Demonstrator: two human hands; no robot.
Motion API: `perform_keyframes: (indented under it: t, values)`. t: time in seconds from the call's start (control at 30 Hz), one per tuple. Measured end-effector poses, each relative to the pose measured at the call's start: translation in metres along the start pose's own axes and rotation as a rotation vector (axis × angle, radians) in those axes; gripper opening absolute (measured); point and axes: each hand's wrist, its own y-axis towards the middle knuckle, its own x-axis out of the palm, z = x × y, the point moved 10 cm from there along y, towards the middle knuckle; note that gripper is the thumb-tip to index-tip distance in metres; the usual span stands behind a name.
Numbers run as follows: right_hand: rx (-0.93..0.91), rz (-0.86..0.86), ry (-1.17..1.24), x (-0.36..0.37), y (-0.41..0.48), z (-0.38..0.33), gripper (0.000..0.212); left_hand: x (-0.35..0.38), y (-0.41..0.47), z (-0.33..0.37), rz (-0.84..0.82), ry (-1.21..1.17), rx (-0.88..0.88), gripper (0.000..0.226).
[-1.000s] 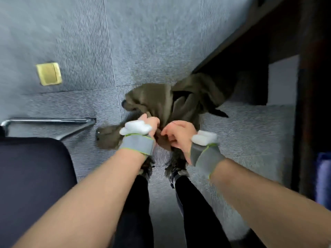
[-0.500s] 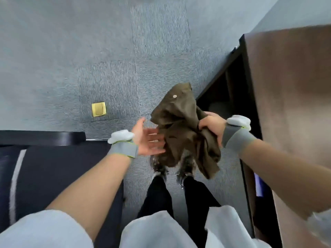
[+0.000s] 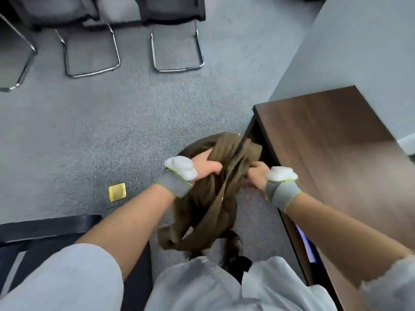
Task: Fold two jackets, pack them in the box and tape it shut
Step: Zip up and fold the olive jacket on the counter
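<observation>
1. Grey carpet (image 3: 134,122) lies beneath the fingers on every side.
2. The brown desk (image 3: 325,142) stands just right of the right hand's fingers.
3. The olive jacket (image 3: 215,198) hangs bunched between both sets of fingers, off the floor, its folds trailing toward the person's legs.
4. The left hand (image 3: 202,166) grips the bunch, fingers curled into the cloth.
5. The right hand (image 3: 258,173) grips the opposite side, its curled fingertips buried in fabric.
6. A brass floor plate (image 3: 117,192) sits well left of the left fingers.
</observation>
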Motion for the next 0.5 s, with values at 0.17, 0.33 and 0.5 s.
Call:
perform_keyframes:
  t: [0.17,0.33,0.5]
  values:
    - [-0.006,-0.086,0.577,0.01,-0.003,-0.011,0.051,0.029,-0.026,-0.017,-0.348,0.382,0.033,0.06]
    - [-0.107,-0.232,0.537,0.038,-0.022,-0.028,0.023,-0.003,-0.038,-0.039,-0.344,-0.288,-0.255,0.051]
    - [-0.385,-0.299,0.391,0.057,-0.033,-0.052,0.036,-0.017,-0.024,-0.024,-0.07,-0.478,-0.31,0.054]
